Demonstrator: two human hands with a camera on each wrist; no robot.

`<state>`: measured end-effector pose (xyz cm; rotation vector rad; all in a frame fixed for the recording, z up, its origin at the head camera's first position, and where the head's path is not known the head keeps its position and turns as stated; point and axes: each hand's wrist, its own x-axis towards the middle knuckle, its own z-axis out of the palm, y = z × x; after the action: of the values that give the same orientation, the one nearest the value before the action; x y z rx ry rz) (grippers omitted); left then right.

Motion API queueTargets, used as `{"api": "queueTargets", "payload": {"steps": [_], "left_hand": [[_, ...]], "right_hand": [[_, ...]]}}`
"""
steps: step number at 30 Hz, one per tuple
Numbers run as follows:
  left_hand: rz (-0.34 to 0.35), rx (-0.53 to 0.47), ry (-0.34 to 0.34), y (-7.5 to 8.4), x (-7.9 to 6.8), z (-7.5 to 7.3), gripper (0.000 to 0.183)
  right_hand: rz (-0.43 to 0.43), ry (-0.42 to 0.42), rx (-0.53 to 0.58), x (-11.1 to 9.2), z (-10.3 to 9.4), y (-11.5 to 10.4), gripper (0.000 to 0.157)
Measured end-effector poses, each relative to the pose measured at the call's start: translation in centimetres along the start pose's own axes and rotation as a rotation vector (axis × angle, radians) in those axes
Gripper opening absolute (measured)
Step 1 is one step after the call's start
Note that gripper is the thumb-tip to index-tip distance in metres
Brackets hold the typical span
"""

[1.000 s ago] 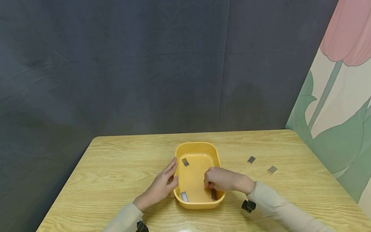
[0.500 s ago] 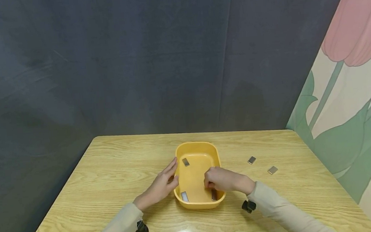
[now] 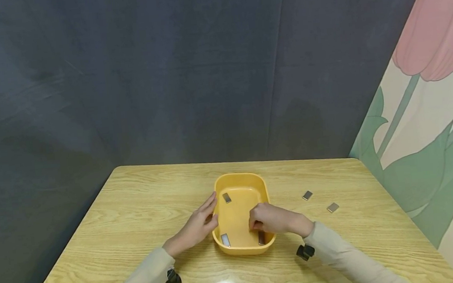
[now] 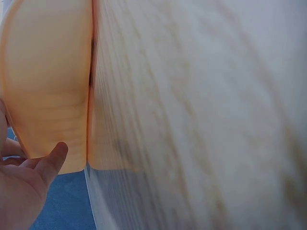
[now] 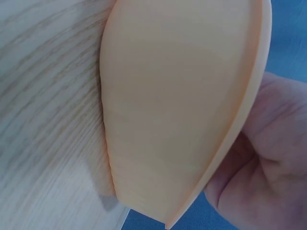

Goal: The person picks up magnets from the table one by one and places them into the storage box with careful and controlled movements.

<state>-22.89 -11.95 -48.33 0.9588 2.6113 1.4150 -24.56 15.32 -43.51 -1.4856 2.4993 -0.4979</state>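
A yellow plastic tub (image 3: 246,251) stands on the table. In the head view my left hand (image 3: 195,225) rests at its left side, fingers straight along the rim; the left wrist view shows a fingertip (image 4: 61,148) against the outer wall. My right hand (image 3: 273,218) reaches over the right rim, fingers curled down inside; its fingertips are hidden, and I cannot tell whether they hold anything. Just below it lies a dark flat rectangular piece (image 3: 261,237). A shiny silvery piece (image 3: 225,240) lies at the tub's near left, a grey-brown one (image 3: 226,198) at its far left.
Two more small flat rectangular pieces lie on the wood-grain table right of the tub, one farther back (image 3: 307,195) and one nearer (image 3: 333,207). A dark curtain (image 3: 204,71) hangs behind the table; a tulip-painted wall (image 3: 432,141) borders the right.
My right hand and wrist have shifted very slightly. The left hand, the tub and the loose pieces stay where they were.
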Motion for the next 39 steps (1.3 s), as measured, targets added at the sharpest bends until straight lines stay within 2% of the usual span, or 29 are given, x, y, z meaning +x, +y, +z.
{"api": "queueTargets", "payload": {"steps": [16, 29, 39], "left_hand": [[-0.013, 0.011, 0.002, 0.0, 0.1, 0.0, 0.056], [-0.011, 0.015, 0.003, 0.0, 0.0, 0.0, 0.056], [-0.005, 0.027, 0.003, -0.2, 0.0, 0.0, 0.056]], "right_hand": [[-0.063, 0.057, 0.006, -0.4, -0.1, 0.3, 0.017], [0.000, 0.033, 0.063, -0.6, -0.7, 0.4, 0.020], [0.006, 0.078, -0.003, -1.2, -1.6, 0.1, 0.017]]}}
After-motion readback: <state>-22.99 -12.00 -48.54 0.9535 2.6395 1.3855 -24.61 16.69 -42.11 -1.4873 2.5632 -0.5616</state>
